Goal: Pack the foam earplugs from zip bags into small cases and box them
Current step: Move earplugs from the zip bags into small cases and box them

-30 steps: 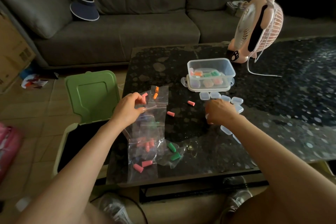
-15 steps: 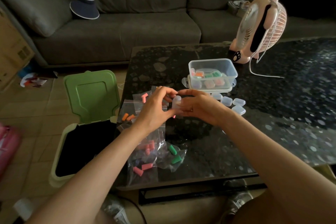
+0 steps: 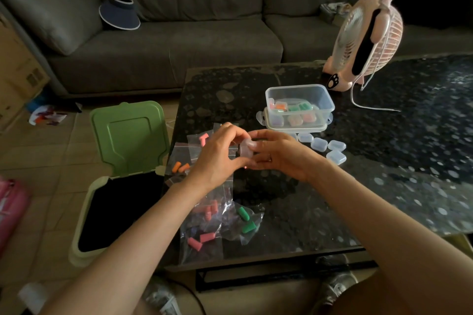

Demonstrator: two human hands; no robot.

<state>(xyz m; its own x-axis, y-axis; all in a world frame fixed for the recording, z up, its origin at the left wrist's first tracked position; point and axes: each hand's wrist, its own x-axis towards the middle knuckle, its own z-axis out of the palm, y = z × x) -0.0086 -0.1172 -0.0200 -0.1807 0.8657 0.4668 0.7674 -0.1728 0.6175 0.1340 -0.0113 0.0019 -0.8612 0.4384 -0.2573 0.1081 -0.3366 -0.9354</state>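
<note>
Both hands meet above the dark table (image 3: 384, 161) around one small clear case (image 3: 246, 149). My left hand (image 3: 217, 158) pinches it from the left and my right hand (image 3: 279, 155) grips it from the right. Under and in front of my hands lie several clear zip bags (image 3: 204, 225) with pink, orange (image 3: 180, 167) and green earplugs (image 3: 247, 221) inside. Several empty small cases (image 3: 327, 148) sit to the right of my hands. Behind them stands a clear plastic box (image 3: 299, 102) holding filled cases, set on its lid.
A pink desk fan (image 3: 366, 38) with a white cord stands at the table's far side. A bin with a raised green lid (image 3: 128, 135) sits on the floor left of the table. A grey sofa (image 3: 179, 33) with a dark visor runs along the back.
My right hand has lifted a small case from the row on the table and brought it to the middle. My left hand left the zip bag and joined it on the case.
</note>
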